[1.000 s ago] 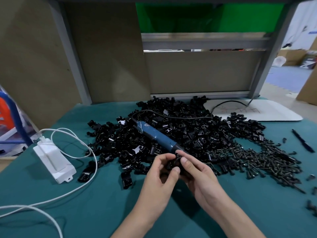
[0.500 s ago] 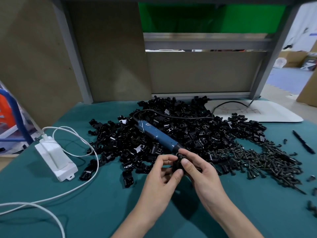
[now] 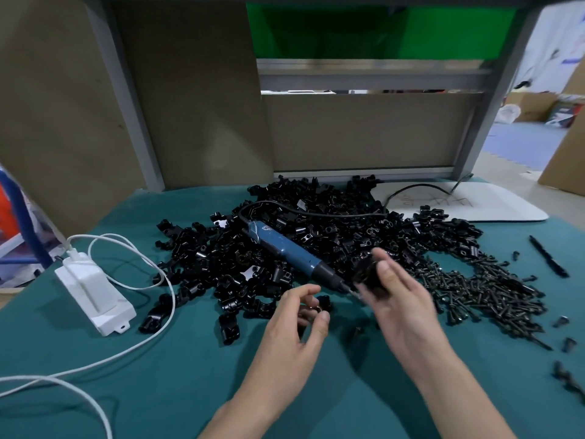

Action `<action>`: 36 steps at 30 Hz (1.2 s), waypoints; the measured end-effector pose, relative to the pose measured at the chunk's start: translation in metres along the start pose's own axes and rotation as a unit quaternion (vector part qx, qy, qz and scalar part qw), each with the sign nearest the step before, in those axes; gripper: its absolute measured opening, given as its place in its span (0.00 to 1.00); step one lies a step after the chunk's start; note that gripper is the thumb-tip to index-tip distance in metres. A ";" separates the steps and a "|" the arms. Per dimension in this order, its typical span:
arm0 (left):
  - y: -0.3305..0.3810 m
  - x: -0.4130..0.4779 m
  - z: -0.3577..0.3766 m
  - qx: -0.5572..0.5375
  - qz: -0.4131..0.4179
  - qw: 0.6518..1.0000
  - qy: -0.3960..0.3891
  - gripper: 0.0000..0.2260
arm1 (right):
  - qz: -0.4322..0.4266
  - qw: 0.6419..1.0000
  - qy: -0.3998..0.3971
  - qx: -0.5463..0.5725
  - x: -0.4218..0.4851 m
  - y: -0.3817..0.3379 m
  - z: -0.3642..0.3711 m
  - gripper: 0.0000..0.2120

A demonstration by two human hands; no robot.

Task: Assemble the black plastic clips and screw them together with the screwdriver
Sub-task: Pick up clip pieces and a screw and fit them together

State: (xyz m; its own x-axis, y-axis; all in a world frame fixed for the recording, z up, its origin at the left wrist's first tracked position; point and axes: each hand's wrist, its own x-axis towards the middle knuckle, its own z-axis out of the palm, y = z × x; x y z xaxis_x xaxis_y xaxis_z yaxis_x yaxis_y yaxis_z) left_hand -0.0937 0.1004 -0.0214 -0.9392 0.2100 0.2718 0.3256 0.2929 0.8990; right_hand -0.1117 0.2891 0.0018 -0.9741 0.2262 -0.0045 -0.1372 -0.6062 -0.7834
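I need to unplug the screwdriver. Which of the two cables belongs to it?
The black cable: it leaves the rear of the blue screwdriver and crosses the clip pile. The white cable plugs into the white box instead.

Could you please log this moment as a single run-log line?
right hand: holds black clip | left hand: pinches small black part | screwdriver: lying on clip pile

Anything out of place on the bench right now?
Minor: the screwdriver lies on the clip pile, not the mat, and a few stray screws sit apart from the screw heap, toward the right edge.
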 end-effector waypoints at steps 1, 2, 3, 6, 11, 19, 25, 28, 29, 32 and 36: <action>0.000 0.000 -0.001 0.045 0.008 0.999 0.006 0.12 | 0.003 0.999 0.029 0.041 0.003 -0.010 -0.007 0.14; 0.000 0.000 -0.002 0.088 0.014 0.996 0.015 0.11 | 0.001 0.995 0.056 0.082 0.005 -0.019 -0.015 0.16; -0.001 0.001 -0.003 0.134 0.019 0.990 0.029 0.10 | -0.004 0.989 0.080 0.121 0.007 -0.027 -0.023 0.17; -0.004 0.005 -0.009 0.280 0.033 0.957 0.061 0.16 | -0.028 0.963 0.128 0.237 0.008 -0.046 -0.042 0.17; -0.010 0.005 -0.011 0.398 0.032 0.916 -0.025 0.21 | -0.056 0.908 0.153 0.386 0.007 -0.060 -0.061 0.23; 0.000 0.011 -0.003 0.388 0.075 0.919 -0.005 0.17 | -0.047 0.885 0.153 0.436 0.010 -0.059 -0.073 0.20; 0.022 0.057 0.037 0.435 0.174 0.876 -0.114 0.13 | -0.042 0.875 0.149 0.458 0.015 -0.058 -0.079 0.21; 0.029 0.084 0.060 0.439 0.196 0.866 -0.137 0.13 | -0.062 0.874 0.135 0.463 0.017 -0.059 -0.082 0.21; 0.032 0.093 0.067 0.440 0.196 0.865 -0.145 0.13 | -0.068 0.873 0.132 0.464 0.017 -0.060 -0.082 0.21; 0.040 0.117 0.087 0.442 0.182 0.860 -0.178 0.13 | -0.082 0.873 0.126 0.464 0.018 -0.063 -0.081 0.17; 0.048 0.146 0.109 0.472 0.136 0.836 -0.246 0.14 | -0.091 0.876 0.134 0.455 0.021 -0.062 -0.082 0.21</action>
State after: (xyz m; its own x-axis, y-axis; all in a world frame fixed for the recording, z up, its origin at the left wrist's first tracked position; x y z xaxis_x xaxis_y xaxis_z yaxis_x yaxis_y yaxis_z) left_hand -0.2030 0.2471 0.0240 -0.7339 0.6781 0.0397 0.6785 0.7288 0.0922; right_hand -0.1092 0.3942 -0.0005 -0.8608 0.4791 -0.1717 -0.4909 -0.8706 0.0319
